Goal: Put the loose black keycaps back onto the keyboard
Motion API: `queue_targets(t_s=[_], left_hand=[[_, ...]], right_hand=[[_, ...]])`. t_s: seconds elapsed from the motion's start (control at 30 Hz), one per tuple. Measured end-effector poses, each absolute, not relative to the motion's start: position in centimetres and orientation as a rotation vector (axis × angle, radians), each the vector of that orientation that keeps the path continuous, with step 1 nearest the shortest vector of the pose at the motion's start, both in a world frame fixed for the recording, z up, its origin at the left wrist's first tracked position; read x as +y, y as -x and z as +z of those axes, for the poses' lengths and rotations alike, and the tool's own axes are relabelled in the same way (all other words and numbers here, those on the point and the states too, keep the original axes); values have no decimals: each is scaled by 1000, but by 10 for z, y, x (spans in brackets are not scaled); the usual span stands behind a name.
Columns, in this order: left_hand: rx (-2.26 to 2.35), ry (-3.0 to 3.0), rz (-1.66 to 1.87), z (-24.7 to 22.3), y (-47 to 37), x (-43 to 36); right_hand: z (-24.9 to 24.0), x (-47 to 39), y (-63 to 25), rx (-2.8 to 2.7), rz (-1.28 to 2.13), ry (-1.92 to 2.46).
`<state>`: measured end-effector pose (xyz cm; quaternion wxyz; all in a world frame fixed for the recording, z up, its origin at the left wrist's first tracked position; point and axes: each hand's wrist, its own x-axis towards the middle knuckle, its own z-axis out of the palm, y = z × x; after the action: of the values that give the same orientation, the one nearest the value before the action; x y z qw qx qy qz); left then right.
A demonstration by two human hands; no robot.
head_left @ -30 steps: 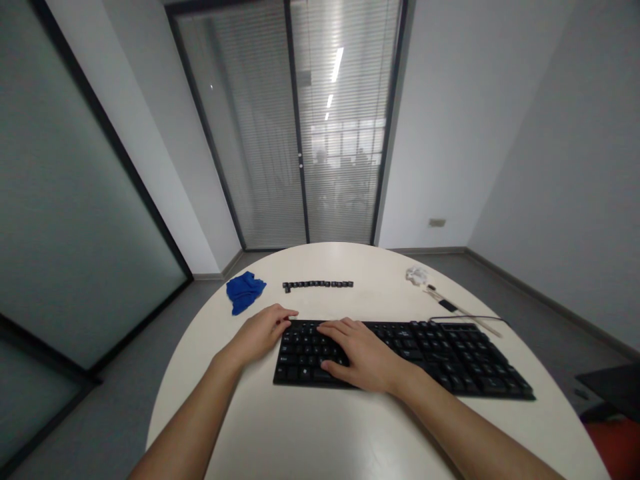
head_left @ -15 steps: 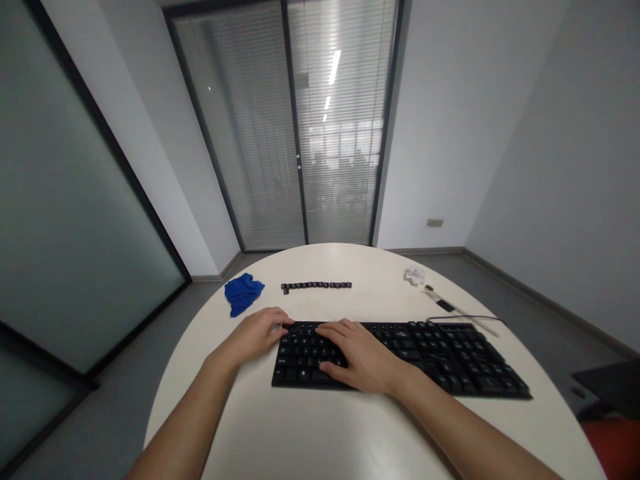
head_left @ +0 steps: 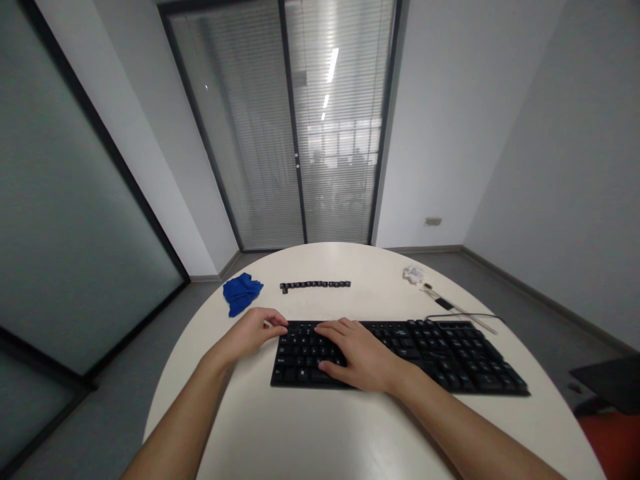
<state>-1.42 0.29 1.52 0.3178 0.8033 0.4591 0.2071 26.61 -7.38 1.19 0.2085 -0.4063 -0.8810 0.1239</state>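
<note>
A black keyboard [head_left: 440,360] lies on the white round table [head_left: 300,433]. At its upper left corner is my left hand [head_left: 253,333], thumb and forefinger drawn close together in a pinch at the edge keys. Whatever may be between those fingertips is too small to make out. My right hand [head_left: 367,357] rests over the left-middle keys with its fingers stretched out and thumb apart, covering part of the keyboard. Beyond the hands, small black keycaps [head_left: 317,285] stand in a row, with one set just below the row's left end.
A crumpled blue cloth [head_left: 241,293] lies at the table's left. To the right are a crumpled white wad [head_left: 413,274] and a thin brush-like stick [head_left: 465,312] with a black part. The keyboard's cable [head_left: 470,314] loops behind it. A dark chair [head_left: 607,383] stands beyond the right edge.
My left hand has shifted slightly left, its fingertips drawing back from the top left keys to the keyboard's corner. My right hand has stayed in place on the keys.
</note>
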Motion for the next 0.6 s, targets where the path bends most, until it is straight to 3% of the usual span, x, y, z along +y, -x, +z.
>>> queue_targets(t_s=[0.6], left_hand=[[1258,-1983,532,13,8,3]], right_hand=[[11,-73,-266,-2452,337,1120]])
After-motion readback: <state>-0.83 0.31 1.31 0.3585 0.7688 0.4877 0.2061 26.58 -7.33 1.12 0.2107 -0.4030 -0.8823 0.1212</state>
